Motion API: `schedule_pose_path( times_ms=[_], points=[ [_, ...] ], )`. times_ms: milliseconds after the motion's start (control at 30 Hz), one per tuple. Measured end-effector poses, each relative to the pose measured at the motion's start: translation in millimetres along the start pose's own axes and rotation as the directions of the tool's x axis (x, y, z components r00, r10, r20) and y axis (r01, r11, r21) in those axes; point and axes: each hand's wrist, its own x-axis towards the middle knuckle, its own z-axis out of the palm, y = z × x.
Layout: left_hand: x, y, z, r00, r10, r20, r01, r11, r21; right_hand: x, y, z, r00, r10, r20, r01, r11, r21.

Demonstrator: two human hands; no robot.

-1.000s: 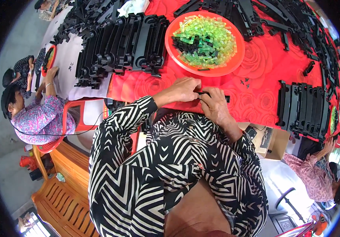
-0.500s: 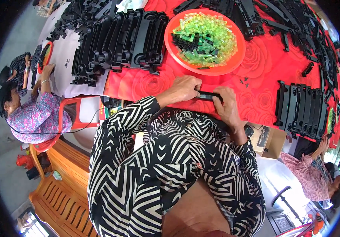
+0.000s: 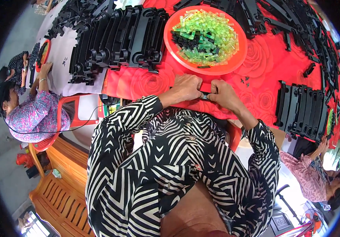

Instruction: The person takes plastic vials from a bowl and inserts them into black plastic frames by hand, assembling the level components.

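At the near edge of the table both my hands meet over a small dark plastic piece (image 3: 205,95), mostly covered by the fingers. My left hand (image 3: 186,87) is closed on its left end, thumb toward the middle. From the right, my right hand (image 3: 222,94) pinches the same piece, fingers bent. Just beyond the hands stands a red round tray (image 3: 233,68) heaped with yellow-green translucent clips (image 3: 205,29) and small black parts (image 3: 185,41). The piece's exact shape is hidden.
A row of long black plastic strips (image 3: 138,39) stands left of the tray, another stack (image 3: 302,108) at right. Loose black parts (image 3: 253,15) pile up at the far side. Red flowered cloth (image 3: 150,85) covers the table. Other people sit at left (image 3: 39,114) and right (image 3: 304,170).
My right hand has shifted left along the dark piece, toward my left hand, so less of it shows. The right elbow has swung outward. My left hand has barely moved.
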Motion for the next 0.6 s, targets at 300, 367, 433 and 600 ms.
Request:
schedule_pose_path(
  times_ms=[300,367,433,600],
  points=[
    [1.2,3.0,2.2,1.000,-0.023,0.000,0.023,0.999,0.028,4.8,0.5,-2.1,0.997,-0.019,0.077,0.021,0.999,-0.026],
    [1.6,4.3,2.8,1.000,-0.022,0.006,0.022,0.999,0.031,3.9,3.6,-1.3,0.997,-0.062,0.051,0.062,0.998,0.001],
    [1.9,3.4,4.0,1.000,-0.027,0.008,0.027,0.999,0.033,4.3,3.7,-0.3,0.997,-0.031,0.071,0.030,0.999,0.021],
    [4.3,3.0,5.3,0.999,-0.051,0.017,0.050,0.997,0.066,5.2,0.7,-0.7,0.996,-0.036,0.080,0.035,0.999,0.015]
  ],
)
